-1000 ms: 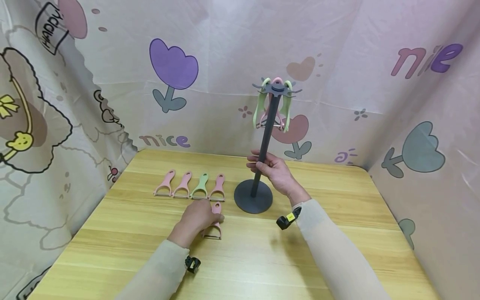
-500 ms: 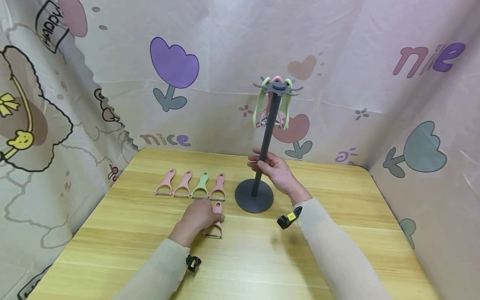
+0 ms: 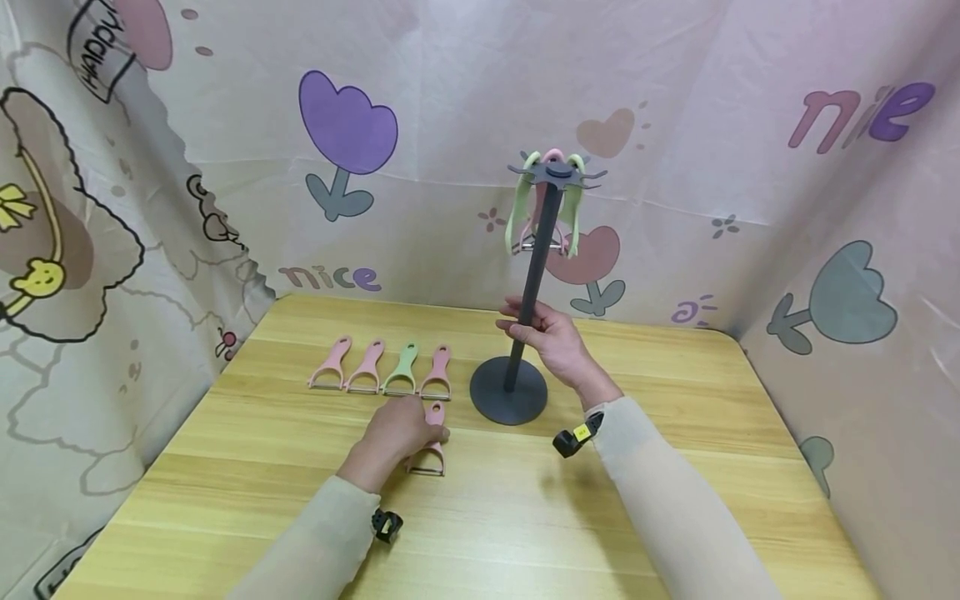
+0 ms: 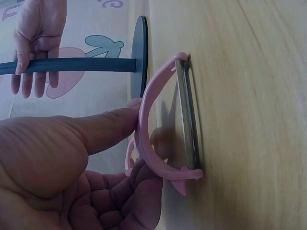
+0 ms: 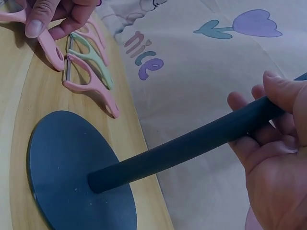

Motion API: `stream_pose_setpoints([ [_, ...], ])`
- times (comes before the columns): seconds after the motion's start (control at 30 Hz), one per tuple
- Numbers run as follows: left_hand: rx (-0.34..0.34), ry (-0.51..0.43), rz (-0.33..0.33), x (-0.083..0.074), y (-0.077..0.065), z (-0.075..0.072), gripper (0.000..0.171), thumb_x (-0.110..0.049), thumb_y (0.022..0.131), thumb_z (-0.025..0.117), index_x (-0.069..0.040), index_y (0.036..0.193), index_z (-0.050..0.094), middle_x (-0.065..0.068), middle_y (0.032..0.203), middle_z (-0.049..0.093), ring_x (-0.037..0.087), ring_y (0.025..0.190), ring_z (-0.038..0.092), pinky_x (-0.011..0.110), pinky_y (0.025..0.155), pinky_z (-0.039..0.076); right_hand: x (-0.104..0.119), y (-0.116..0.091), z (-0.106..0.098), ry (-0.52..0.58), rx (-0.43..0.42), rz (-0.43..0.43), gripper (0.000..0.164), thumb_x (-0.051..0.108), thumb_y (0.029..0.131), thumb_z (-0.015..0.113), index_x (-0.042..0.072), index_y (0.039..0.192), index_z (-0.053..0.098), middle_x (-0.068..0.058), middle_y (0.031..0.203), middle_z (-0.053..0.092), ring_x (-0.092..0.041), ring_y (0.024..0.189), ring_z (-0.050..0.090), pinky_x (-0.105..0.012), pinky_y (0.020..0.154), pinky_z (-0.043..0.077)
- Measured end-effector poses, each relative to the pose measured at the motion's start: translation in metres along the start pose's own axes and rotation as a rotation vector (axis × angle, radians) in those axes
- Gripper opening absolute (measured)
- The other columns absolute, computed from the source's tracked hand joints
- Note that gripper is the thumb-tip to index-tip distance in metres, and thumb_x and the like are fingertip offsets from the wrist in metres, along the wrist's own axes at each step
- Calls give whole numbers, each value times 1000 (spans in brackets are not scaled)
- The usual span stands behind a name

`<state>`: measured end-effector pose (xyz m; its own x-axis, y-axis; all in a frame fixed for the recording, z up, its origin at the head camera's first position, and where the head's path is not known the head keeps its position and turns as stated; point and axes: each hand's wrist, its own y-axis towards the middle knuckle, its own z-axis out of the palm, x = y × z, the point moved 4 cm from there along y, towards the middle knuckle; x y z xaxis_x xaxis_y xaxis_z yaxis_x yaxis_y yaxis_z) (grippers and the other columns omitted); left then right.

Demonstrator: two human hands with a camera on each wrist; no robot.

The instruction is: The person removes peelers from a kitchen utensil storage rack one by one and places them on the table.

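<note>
Head view shows me at least three hanging peelers (image 3: 573,208) on the stand (image 3: 509,410), whose pole (image 3: 537,271) my right hand (image 3: 558,343) grips, while the row of four peelers (image 3: 407,358) on the desk (image 3: 517,525) and the pink peeler (image 3: 437,419) my left hand (image 3: 393,429) pinches beside it seem left to hang.

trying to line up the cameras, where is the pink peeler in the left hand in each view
Head: pink peeler below centre, slightly left.
Left wrist: near the middle, blade to the right.
Right wrist: top left, partly cut off.
Shared landmark: the dark round stand base.
</note>
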<state>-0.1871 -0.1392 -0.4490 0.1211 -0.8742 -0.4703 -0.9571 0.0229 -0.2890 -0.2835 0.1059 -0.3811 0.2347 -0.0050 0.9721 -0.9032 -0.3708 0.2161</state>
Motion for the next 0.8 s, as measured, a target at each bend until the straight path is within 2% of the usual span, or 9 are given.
stream_pose_setpoints([
  [0.27,-5,5,-1,-1,0,-2,41,-41,87,86,-11,69,63,6,61,62,16,43,53,32,49,45,7,1,-1,-65,46,-9,50,-3,105,58,-1,154,48,-21,153,56,-36,134,62,-47,115,46],
  [0.57,-13,34,9,-1,0,-3,41,-42,87,85,-11,71,63,7,69,63,22,59,58,34,55,44,8,0,-4,-58,79,12,54,-6,106,53,-1,158,41,-21,158,51,-39,138,58,-53,119,40],
  [0.8,-17,16,25,-1,-2,-2,42,-40,88,85,-11,67,62,7,64,61,20,52,57,33,53,44,5,-2,-4,-13,78,19,47,4,110,52,1,156,45,-22,155,54,-38,135,61,-45,114,48],
])
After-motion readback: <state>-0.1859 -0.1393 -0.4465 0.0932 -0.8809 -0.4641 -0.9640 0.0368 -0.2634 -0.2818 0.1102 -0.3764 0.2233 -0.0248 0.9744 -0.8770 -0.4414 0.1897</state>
